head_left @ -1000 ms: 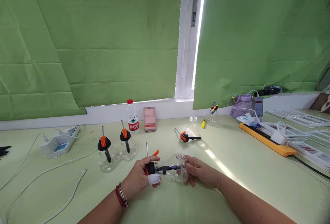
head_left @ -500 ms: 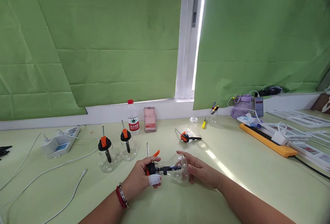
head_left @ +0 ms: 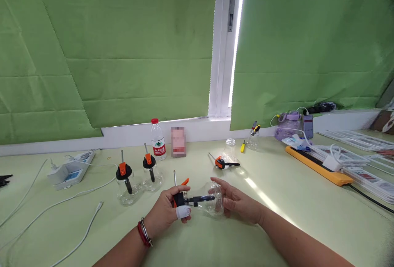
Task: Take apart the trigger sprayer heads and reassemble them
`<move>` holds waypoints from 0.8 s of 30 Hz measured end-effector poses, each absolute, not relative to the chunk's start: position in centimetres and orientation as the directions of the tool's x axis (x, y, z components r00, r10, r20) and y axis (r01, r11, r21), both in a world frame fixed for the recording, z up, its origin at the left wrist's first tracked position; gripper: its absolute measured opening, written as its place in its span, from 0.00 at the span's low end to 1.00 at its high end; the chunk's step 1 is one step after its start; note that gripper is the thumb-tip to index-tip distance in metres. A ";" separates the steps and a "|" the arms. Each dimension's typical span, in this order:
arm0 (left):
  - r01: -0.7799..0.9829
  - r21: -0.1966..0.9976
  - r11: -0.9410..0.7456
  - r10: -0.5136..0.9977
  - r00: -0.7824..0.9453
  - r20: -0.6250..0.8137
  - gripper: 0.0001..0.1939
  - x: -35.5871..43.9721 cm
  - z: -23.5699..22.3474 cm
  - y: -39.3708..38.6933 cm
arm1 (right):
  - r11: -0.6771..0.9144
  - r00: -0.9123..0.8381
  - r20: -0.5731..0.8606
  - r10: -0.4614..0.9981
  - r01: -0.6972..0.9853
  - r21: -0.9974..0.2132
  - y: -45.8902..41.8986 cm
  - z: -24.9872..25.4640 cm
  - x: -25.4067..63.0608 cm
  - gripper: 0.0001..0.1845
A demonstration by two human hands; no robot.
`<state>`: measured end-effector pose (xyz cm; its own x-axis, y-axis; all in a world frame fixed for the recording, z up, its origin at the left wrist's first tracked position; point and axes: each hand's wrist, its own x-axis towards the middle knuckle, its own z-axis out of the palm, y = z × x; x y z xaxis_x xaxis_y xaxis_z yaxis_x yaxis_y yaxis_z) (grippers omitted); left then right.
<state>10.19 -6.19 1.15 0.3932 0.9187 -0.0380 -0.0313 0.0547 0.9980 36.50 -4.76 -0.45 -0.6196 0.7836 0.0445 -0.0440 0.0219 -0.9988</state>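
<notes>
A clear bottle (head_left: 212,205) lies on its side between my hands, its wide base to the right. My left hand (head_left: 169,209), with white tape on the thumb, is closed round the black-and-orange top (head_left: 178,199) at its neck. A thin metal tube points up from that top, and a black stem runs inside the bottle. My right hand (head_left: 237,201) grips the base, thumb in front and fingers behind. To the left stand two similar bottles with tops fitted, one with a top (head_left: 123,171) and another with a top (head_left: 149,161). Farther back lies a loose black-and-orange top (head_left: 224,163).
At the back are an upturned clear bottle (head_left: 230,148), a red-capped water bottle (head_left: 158,144), a glass jar of tools (head_left: 253,140) and a purple jug (head_left: 287,126). A power strip (head_left: 72,172) and white cables lie left. An orange-edged strip (head_left: 320,166) and white frames (head_left: 369,183) lie right.
My hands and the bottle keep nearly the same pose, while the whole view shifts slightly. A reddish-brown shape, too cut off to make out, has appeared at the right edge over the white frames.
</notes>
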 end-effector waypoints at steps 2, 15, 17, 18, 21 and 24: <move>-0.023 0.999 0.044 0.926 0.376 -0.032 0.33 10.2 1.2 -6.1 | 0.036 -0.616 0.071 0.785 -0.070 -0.997 -4.8 -0.4 36.5 0.43; -0.016 0.999 0.032 0.914 0.405 -0.023 0.33 10.1 0.7 -5.9 | 0.031 -0.624 0.049 0.780 -0.040 -0.999 -4.6 -0.7 36.6 0.39; -0.021 0.999 0.037 0.916 0.400 -0.025 0.33 10.1 0.8 -5.9 | 0.048 -0.622 0.077 0.779 -0.063 -0.997 -4.7 -0.7 36.5 0.44; -0.023 0.999 0.040 0.915 0.404 -0.027 0.32 10.1 0.8 -6.0 | 0.041 -0.626 0.076 0.776 -0.070 -0.997 -4.7 -0.7 36.5 0.44; -0.020 0.999 0.043 0.904 0.426 -0.031 0.32 10.2 0.8 -6.2 | -0.033 -0.627 0.006 0.779 -0.051 -0.998 -4.8 -0.7 36.4 0.36; -0.005 0.999 0.046 0.898 0.437 -0.040 0.33 10.2 0.8 -6.3 | -0.034 -0.616 -0.040 0.787 0.022 -0.999 -4.6 -0.8 36.4 0.33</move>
<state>10.22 -6.27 0.85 0.4373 0.8984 -0.0396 -0.0047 0.0463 0.9989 36.42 -4.63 -0.84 -0.6158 0.7869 -0.0402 0.0216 -0.0342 -0.9992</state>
